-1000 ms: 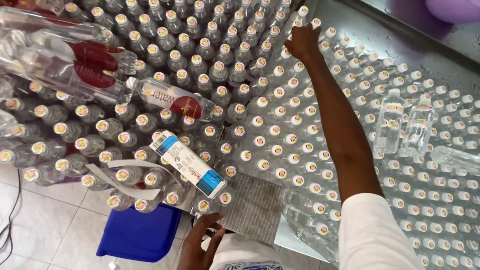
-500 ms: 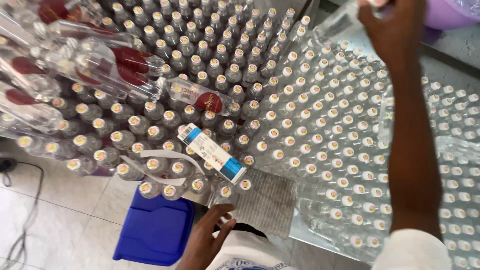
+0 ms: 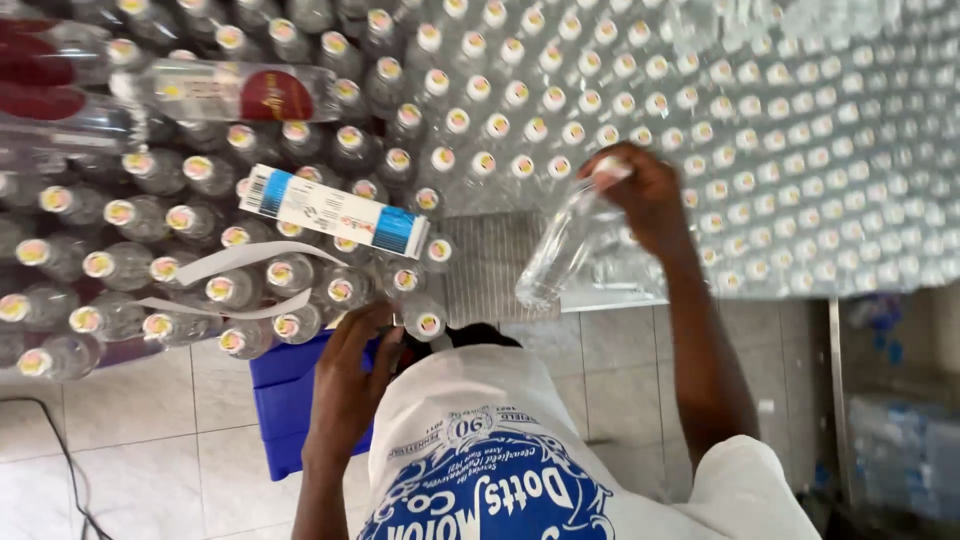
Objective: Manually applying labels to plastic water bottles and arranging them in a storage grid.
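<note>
Fingers of the right hand (image 3: 645, 190) are clamped around the neck and white cap of a clear plastic water bottle without a label (image 3: 565, 245), the arm stretched forward from the white sleeve at the lower right, elbow nearly straight, wrist bent inward. That bottle hangs tilted, cap end up toward the knuckles, base slanting down and to the left, above the near edge of the metal table (image 3: 610, 298) and just right of a grey ribbed mat (image 3: 490, 265). Its body is see-through and bare, so the capped bottles behind it show through.

Left hand (image 3: 350, 375) is raised in front of the chest, fingers curled and half closed, fingertips touching the nearest upright bottle with a pink-and-yellow cap (image 3: 427, 322); whether it actually grips anything I cannot tell. It hovers over a blue plastic crate (image 3: 285, 420) on the tiled floor.

Beside that hand, a long white carton with blue ends (image 3: 335, 212) lies flat across the bottle caps, and loose strips of white backing paper (image 3: 240, 262) curl over the caps just below it. Rows of white-capped clear bottles (image 3: 800, 150) pack the table ahead of the right hand.
</note>
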